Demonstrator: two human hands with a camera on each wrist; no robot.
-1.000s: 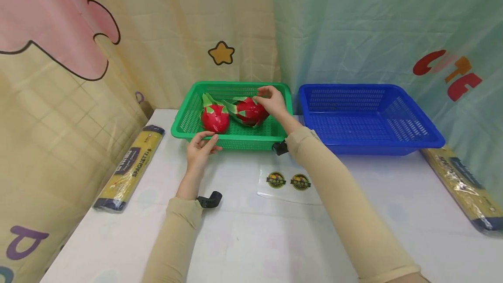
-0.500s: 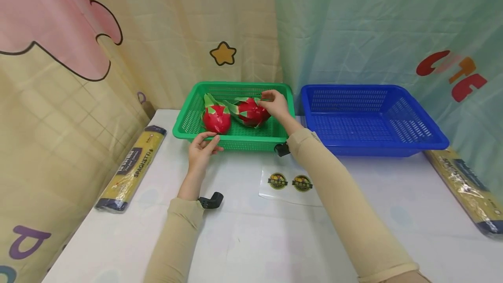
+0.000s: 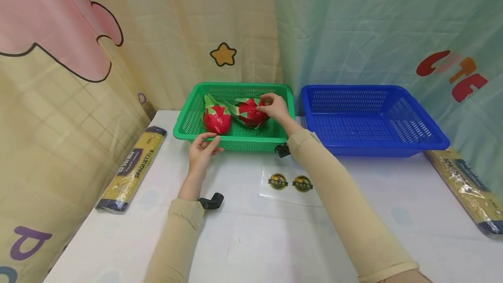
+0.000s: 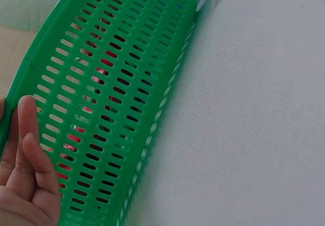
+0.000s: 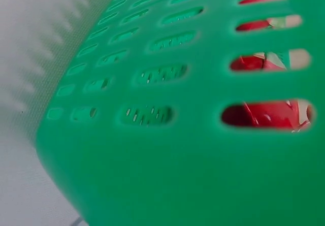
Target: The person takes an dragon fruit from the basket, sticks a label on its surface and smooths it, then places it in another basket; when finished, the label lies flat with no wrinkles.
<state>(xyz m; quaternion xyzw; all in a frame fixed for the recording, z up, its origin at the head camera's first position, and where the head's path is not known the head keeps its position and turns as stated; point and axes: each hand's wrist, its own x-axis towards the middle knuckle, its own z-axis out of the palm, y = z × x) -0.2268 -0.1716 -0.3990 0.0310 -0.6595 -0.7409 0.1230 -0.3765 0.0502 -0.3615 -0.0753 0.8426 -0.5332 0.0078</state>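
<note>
Two red dragon fruits with green leafy tips lie in a green basket (image 3: pixel 251 145) at the back of the table. My right hand (image 3: pixel 276 109) reaches in over the right dragon fruit (image 3: pixel 249 115), thumb on its near upper side and fingers bent at its far right side. The left dragon fruit (image 3: pixel 218 120) lies beside it, untouched. At the basket's front left, my left hand (image 3: pixel 201 151) holds the rim, as the fingers (image 4: pixel 38 155) in the left wrist view show. Through the slots in the right wrist view, red fruit (image 5: pixel 274 115) shows; the right hand is out of that view.
A blue basket (image 3: pixel 373 147) stands close to the right of the green one. A clear sheet with two round dark stickers (image 3: pixel 290 182) lies in front of them. Spaghetti packs flank the table, one at the left (image 3: pixel 133 167) and one at the right (image 3: pixel 465 191). Curtains hang behind.
My right hand has come slightly down over the right dragon fruit, its thumb lower on the skin and farther from the fingers. My left hand keeps its place at the rim.
</note>
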